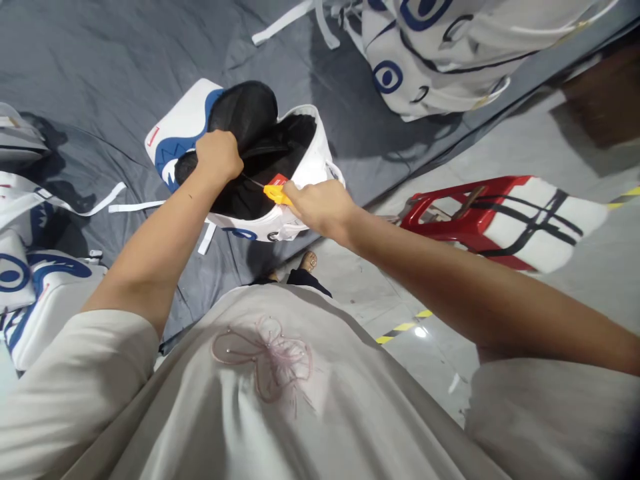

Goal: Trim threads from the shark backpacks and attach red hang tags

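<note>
A white backpack (314, 147) with blue shark-style print lies unzipped in front of me, its black lining (247, 113) showing. My left hand (219, 157) is closed on the edge of the bag's opening, on the black lining side. In my right hand (320, 205), at the near right rim, are yellow-handled thread snips (276, 193). Their thin metal tip points left into the opening, toward my left hand. Beside the snips a red label (278, 179) shows inside the bag. My left fingertips are partly hidden.
Grey cloth (100, 60) covers the work surface. More printed white backpacks lie in a stack (400, 80) at the upper right and a pile (55, 293) at the left. A red stool (450, 213) with a white, black-taped seat stands on the floor to the right.
</note>
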A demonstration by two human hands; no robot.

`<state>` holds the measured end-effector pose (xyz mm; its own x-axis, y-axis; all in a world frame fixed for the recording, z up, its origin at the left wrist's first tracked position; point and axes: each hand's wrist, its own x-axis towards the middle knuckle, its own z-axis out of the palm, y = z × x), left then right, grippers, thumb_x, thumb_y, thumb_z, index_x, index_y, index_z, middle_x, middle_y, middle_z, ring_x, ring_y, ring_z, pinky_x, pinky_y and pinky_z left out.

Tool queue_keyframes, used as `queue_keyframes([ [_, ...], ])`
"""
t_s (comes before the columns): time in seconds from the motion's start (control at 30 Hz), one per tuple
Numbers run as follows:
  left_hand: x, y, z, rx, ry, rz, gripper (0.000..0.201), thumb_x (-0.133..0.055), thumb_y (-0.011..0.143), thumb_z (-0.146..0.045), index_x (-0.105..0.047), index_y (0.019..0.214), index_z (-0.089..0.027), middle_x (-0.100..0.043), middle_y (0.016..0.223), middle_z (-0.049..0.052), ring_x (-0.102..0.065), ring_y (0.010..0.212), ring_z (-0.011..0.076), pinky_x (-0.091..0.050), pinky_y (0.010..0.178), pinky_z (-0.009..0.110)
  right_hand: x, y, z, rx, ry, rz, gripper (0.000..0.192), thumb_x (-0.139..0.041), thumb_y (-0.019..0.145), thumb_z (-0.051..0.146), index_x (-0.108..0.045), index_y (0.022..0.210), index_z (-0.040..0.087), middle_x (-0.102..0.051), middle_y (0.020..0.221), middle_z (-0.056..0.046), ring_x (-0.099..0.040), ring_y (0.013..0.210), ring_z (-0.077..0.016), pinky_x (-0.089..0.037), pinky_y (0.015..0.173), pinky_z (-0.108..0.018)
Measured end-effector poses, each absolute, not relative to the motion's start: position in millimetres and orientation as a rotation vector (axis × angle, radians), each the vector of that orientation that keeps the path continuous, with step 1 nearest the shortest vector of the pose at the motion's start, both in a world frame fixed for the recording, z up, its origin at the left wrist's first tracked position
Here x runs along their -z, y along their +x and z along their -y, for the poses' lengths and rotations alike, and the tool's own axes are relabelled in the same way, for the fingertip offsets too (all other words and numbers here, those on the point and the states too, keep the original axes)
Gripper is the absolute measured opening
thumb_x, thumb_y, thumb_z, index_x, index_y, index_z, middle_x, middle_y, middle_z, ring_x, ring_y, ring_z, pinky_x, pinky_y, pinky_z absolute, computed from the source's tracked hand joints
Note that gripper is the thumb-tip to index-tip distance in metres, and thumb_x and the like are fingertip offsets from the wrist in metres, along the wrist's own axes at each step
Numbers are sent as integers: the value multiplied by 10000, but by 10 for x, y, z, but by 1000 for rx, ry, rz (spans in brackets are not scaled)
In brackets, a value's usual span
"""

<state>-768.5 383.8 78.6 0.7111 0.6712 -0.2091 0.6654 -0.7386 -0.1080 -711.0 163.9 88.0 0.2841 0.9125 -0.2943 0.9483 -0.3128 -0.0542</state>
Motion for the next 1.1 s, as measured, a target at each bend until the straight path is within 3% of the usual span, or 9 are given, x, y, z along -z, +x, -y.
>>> queue_keyframes([
  [0.1, -775, -7681, -3642, -351, -2784, 1126, 551, -648, 830, -264, -517, 1249, 68, -633, 1193, 233, -592, 1144, 315, -479, 982, 459, -784, -7036, -1545, 434, 2476, -1721, 413, -410, 997, 326, -426, 1365, 138, -712, 990, -152, -676, 872, -282, -390, 702, -308],
  [0.3, -457, -7629, -3198, -392, -2753, 1244, 804, -583, 829, -205, -222, 1476, 109, -632, 1143, 313, -637, 1084, 350, -502, 926, 424, -903, -6865, -1053, 705, 2831, -1547, 333, -420, 982, 360, -533, 1226, 163, -709, 920, -117, -665, 809, -257, -424, 697, -311],
  [0.47, -459, -7728, -2900, -299, -2937, 1319, 847, -678, 805, -364, -321, 1483, -3, -539, 1326, 305, -592, 1167, 372, -515, 919, 432, -662, -6658, -458, 1071, 3665, -919, 372, -409, 932, 431, -575, 1141, 171, -704, 866, -73, -631, 698, -212, -467, 624, -309],
  [0.53, -661, -7927, -2801, 32, -3173, 1197, 634, -613, 861, -382, -457, 1425, -138, -616, 1280, 183, -639, 1106, 289, -516, 941, 391, -433, -6548, -264, 1393, 3808, -553, 392, -437, 895, 486, -590, 1071, 171, -699, 840, -66, -593, 606, -178, -456, 535, -288],
  [0.6, -903, -8188, -2719, 720, -3132, 1154, 438, -523, 916, -360, -544, 1335, -236, -677, 1170, 81, -667, 1033, 217, -514, 954, 357, -177, -6435, -124, 1656, 3810, -251, 424, -507, 832, 527, -584, 1043, 167, -695, 825, -66, -594, 595, -171, -438, 480, -266],
  [0.7, -1065, -8523, -2625, 1460, -2610, 1398, 393, -455, 943, -346, -539, 1319, -271, -664, 1173, 58, -635, 1103, 217, -494, 996, 392, 176, -6243, -53, 1757, 3825, 65, 438, -602, 730, 513, -599, 1008, 175, -696, 874, -66, -647, 722, -198, -482, 532, -262],
  [0.77, -905, -8600, -2537, 1329, -2662, 1652, 477, -424, 952, -382, -454, 1413, -265, -589, 1333, 85, -558, 1245, 232, -459, 1051, 415, 358, -6082, -88, 1663, 3913, 156, 395, -642, 672, 460, -630, 951, 180, -690, 865, -54, -647, 761, -203, -502, 591, -273],
  [0.93, 44, -8366, -2043, -40, -3324, 1352, 814, -533, 856, -572, -314, 1521, -157, -289, 1584, 185, -230, 1476, 372, -255, 1169, 580, 684, -5658, -148, 1207, 4155, 466, 278, -650, 631, 335, -626, 855, 171, -655, 776, -15, -617, 744, -183, -490, 630, -261],
  [1.1, 442, -8346, -1923, -70, -3220, 1120, 805, -439, 911, -584, -230, 1549, -138, -229, 1598, 212, -201, 1485, 376, -286, 1146, 584, 1014, -5424, 95, 817, 4113, 1261, 152, -640, 764, 265, -574, 848, 156, -589, 692, 33, -584, 628, -127, -466, 549, -228],
])
